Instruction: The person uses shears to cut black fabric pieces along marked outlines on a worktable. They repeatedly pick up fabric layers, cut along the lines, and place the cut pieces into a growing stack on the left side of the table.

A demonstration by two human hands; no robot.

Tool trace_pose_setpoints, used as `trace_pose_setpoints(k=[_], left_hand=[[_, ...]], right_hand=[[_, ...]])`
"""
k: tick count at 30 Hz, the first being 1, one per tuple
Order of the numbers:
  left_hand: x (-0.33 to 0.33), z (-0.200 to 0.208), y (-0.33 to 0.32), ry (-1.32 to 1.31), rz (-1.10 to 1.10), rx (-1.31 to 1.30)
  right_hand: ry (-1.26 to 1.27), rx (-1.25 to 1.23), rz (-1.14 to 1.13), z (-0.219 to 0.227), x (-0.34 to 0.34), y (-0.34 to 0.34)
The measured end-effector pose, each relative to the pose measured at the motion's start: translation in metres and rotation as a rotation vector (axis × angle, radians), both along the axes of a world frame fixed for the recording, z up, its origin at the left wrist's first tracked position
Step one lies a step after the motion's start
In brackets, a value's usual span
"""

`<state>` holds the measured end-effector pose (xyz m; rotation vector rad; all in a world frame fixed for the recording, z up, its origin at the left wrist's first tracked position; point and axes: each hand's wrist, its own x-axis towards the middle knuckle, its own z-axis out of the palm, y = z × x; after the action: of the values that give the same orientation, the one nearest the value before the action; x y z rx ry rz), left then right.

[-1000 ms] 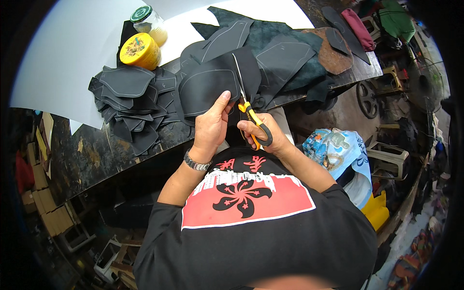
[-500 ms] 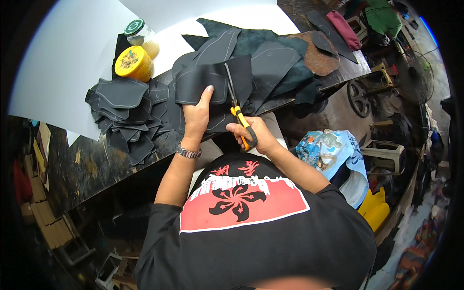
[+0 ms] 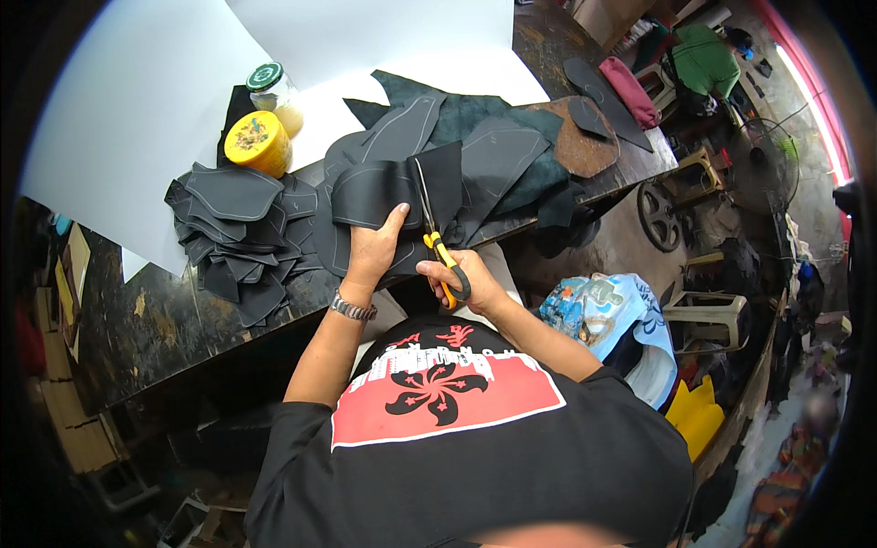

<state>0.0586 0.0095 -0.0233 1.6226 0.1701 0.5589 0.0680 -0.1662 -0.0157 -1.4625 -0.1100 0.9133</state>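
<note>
My left hand (image 3: 373, 248) grips a black leather piece (image 3: 370, 194) marked with a pale outline, thumb on top and fingers hidden underneath. My right hand (image 3: 475, 281) is closed around the yellow-and-black handles of a pair of scissors (image 3: 438, 245). Their long blades lie along the leather at the right side of the outline, pointing away from me. I cannot tell how far apart the blades are. Beneath and behind the held piece lie more outlined dark leather sheets (image 3: 505, 155). A pile of shaped black leather pieces (image 3: 236, 194) rests to the left.
A yellow-lidded tub (image 3: 258, 143) and a glass jar with a green lid (image 3: 274, 89) stand behind the pile. White sheets (image 3: 146, 119) cover the back of the dark worktable (image 3: 155, 320). To the right are a pink pouch (image 3: 629, 93), a plastic stool (image 3: 708, 320) and a fan (image 3: 758, 169).
The whole view has shifted, with the table lower in the picture. The left part of the held leather now curves up more. Both hands keep their grips.
</note>
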Motion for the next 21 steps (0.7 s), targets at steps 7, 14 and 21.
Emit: trace_pose_setpoints(k=[7,14,21], left_hand=[[0.001,-0.007,-0.001,0.04,0.06,-0.131],[-0.001,-0.007,-0.001,-0.017,0.1,-0.177],[-0.014,0.007,-0.012,-0.084,0.071,-0.286]], right_hand=[[0.0,-0.007,-0.006,-0.005,0.0,0.001],[0.003,0.052,-0.004,-0.004,0.003,0.001],[0.062,0.112,0.045,0.008,0.0,-0.005]])
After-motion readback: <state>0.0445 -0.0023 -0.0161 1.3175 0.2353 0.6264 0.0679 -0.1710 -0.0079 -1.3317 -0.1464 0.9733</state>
